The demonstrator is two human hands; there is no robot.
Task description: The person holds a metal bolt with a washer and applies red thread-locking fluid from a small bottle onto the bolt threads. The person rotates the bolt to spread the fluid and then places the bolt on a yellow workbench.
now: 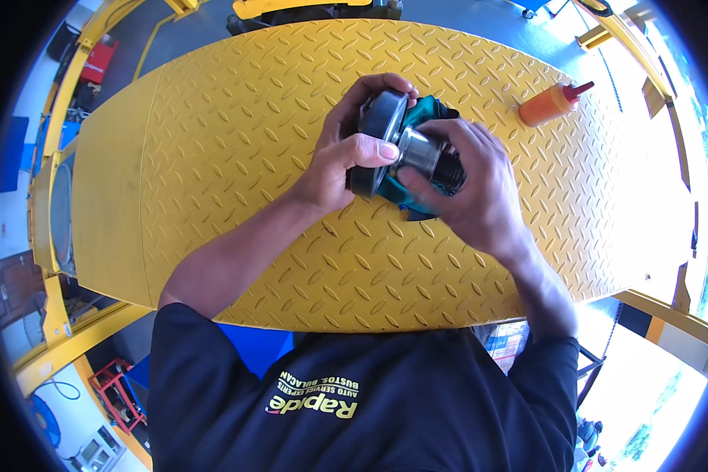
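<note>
Over the middle of the table, both my hands are on a round metal part, tilted on its side. Its wide black disc (381,118) is on the left and a shiny metal cylinder (421,152) comes out of its right face. My left hand (332,161) is closed around the disc, the thumb pressed near its centre. Around the cylinder curl the fingers of my right hand (484,189), slightly blurred. A black ribbed end (448,171) shows beneath that palm. Behind the part is a teal cloth (425,110); whether a hand touches it, I cannot tell.
A yellow tread-plate table (244,141) spans the view. On its right side lies an orange squeeze bottle (548,106) with a red nozzle. Yellow metal posts (55,118) rise at the left, and a red rack (118,393) stands low at the left.
</note>
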